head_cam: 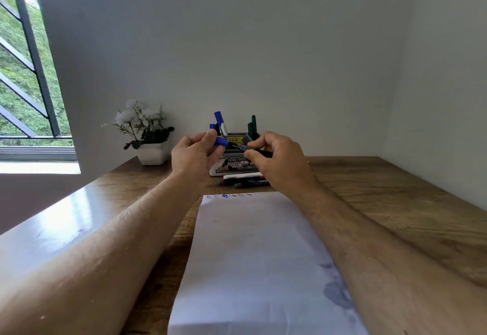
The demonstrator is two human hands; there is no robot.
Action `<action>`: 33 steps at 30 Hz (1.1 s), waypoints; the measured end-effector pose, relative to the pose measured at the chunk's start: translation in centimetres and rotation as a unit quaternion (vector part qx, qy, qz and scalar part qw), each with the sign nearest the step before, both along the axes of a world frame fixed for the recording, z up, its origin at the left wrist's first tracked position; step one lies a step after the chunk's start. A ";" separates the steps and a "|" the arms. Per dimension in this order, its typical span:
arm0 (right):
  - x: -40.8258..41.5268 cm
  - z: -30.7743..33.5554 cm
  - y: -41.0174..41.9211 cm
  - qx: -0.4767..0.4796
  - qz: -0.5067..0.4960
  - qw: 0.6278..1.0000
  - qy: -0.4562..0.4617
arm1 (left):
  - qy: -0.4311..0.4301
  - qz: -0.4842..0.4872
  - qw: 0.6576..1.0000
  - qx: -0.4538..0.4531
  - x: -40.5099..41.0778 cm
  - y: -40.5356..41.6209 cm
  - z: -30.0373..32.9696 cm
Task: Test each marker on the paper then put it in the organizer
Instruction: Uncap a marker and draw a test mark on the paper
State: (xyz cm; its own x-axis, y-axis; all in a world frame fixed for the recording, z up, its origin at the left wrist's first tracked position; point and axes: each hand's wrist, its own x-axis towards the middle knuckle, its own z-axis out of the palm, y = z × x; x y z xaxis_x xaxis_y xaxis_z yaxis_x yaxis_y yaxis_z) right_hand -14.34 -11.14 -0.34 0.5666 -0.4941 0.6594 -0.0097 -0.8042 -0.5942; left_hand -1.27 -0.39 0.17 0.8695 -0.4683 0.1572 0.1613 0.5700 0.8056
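1. Wooden counter (369,189) tucked into a pale corner, window at the left, potted flowers (147,134) near the far left edge.
2. Paper (253,255) laid lengthwise from the near edge toward the middle, within easy reach of both arms; small blue test scribbles (229,196) lined along its far edge, most of the sheet left bare for more.
3. Organizer (234,155) set against the far edge by the wall, just beyond the paper, already holding upright blue markers (219,121) on its left side and green ones (252,126) on its right, seemingly sorted by colour.
4. Untested markers (245,180) lying flat between organizer and paper, close at hand for picking.
5. Marker (242,147) held level in the air in front of the organizer, above the counter rather than on the paper.
6. Left hand (195,153) pinched on the blue cap end, right hand (276,158) clamped on the dark barrel, hands close but not touching: a grip suited to pulling the cap off or pressing it on; cannot tell which.
7. Cap apparently seated on the barrel, tip hidden.
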 end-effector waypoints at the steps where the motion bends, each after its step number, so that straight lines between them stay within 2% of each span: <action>1: 0.0 0.0 0.0 -0.005 0.000 1.000 -0.005 | 0.000 -0.003 1.000 -0.005 0.0 0.0 0.0; 13: -0.4 0.5 0.5 0.066 0.005 0.997 0.027 | -0.011 -0.047 0.997 -0.052 -0.3 -0.3 0.0; 21: -0.4 0.9 0.7 0.110 0.021 0.991 0.069 | -0.022 -0.063 0.997 -0.034 -0.3 -0.2 -0.2; 26: -0.4 0.6 1.3 0.039 0.012 0.990 0.131 | -0.112 -0.085 0.989 0.054 -1.5 -0.9 -0.5; 30: -0.4 0.3 1.1 0.008 0.014 0.986 0.164 | -0.161 -0.065 0.982 0.081 -1.4 -0.8 -0.4; 33: -0.3 0.1 0.7 -0.020 0.003 0.976 0.216 | -0.232 -0.025 0.963 0.136 -1.2 -0.7 -0.6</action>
State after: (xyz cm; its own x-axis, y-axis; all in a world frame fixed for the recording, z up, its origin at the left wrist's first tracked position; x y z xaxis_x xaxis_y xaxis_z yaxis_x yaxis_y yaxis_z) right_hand -14.65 -10.41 -0.27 0.7986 -0.4694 0.3768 -0.2482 -0.8271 -0.5043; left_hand -2.48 -1.14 -0.46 0.7109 -0.5855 0.3895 -0.2306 0.3292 0.9157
